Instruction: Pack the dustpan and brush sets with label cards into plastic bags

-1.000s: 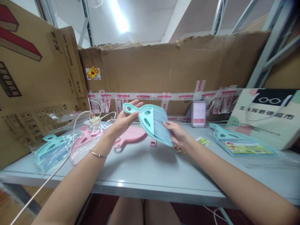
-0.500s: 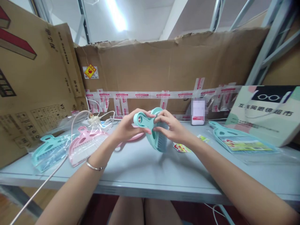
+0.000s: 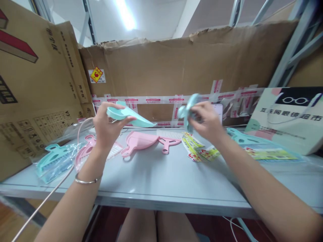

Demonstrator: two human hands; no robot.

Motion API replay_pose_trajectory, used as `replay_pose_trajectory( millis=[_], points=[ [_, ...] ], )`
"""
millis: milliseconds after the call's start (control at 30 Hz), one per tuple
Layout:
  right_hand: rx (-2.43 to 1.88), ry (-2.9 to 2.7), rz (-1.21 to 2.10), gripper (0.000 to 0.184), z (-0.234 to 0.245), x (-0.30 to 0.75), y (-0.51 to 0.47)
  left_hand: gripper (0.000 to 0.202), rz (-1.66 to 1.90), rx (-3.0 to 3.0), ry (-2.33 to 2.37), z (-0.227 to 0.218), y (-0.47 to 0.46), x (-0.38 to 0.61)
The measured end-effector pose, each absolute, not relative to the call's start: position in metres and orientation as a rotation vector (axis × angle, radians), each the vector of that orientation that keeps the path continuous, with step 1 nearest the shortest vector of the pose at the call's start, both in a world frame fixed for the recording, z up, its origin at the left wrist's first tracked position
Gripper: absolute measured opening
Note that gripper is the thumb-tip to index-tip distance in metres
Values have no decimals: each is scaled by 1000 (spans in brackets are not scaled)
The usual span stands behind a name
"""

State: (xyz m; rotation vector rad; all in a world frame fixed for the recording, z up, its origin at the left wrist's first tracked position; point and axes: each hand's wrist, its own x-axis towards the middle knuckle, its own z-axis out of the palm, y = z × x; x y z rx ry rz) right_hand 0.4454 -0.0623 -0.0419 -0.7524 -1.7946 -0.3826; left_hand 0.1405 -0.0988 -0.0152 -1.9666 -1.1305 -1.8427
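My left hand (image 3: 107,126) is closed round the handle of a teal mini dustpan (image 3: 131,117), held level above the table. My right hand (image 3: 205,122) is closed on a teal mini brush (image 3: 188,109), which is blurred by motion and raised at about the same height. The two teal pieces are apart, roughly a hand's width between them. Below them on the grey table (image 3: 156,174) lie a pink dustpan (image 3: 140,141) and a pink brush (image 3: 169,139).
Bagged teal (image 3: 54,161) and pink (image 3: 84,154) sets lie at the left, a bagged teal set (image 3: 254,148) at the right. Printed labels (image 3: 199,149) lie under my right hand. Cardboard walls (image 3: 176,67) close the back and left. A printed bag (image 3: 290,117) stands at the right. A cable (image 3: 50,191) hangs off the front-left edge.
The teal brush and dustpan, held together before, have come apart: my left hand moved left with the dustpan, my right hand moved right and up with the brush.
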Motion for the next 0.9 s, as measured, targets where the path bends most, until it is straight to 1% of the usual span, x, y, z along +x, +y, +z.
replay_pose_trajectory(
  millis=[67,133,267,367,433,533,633,667,700,800,833,900],
  points=[
    [-774,-2068,-380,22,-57,439,-45,34,-1686,-1995,-1141,-26,-91,138],
    [-793,-2222,-364,23,-73,429,-31,32,-1478,-2081,-1230,-39,-83,141],
    [-904,-2416,-266,21,-99,418,-16,24,-1018,-2261,-1453,-57,-72,147],
    [-995,-2491,-155,23,-109,419,-12,10,-741,-2391,-1469,-62,-67,143],
    [-1002,-2494,-135,30,-111,421,-10,14,-603,-2505,-1449,-65,-68,137],
    [-978,-2470,-140,43,-109,419,-14,21,-474,-2683,-1444,-67,-75,127],
    [-897,-2443,-192,39,-102,409,-32,44,-407,-2834,-1426,-71,-86,120],
    [-890,-2448,-195,38,-100,404,-40,47,-402,-2850,-1425,-73,-88,118],
    [-902,-2467,-189,39,-98,399,-49,45,-405,-2845,-1431,-75,-89,117],
    [-1002,-2570,-144,52,-95,386,-69,37,-414,-2758,-1485,-82,-84,113],
    [-1031,-2607,-124,50,-96,383,-73,38,-407,-2728,-1513,-84,-82,111],
    [-1061,-2661,-59,38,-98,382,-73,42,-394,-2686,-1571,-84,-81,105]
  ],
)
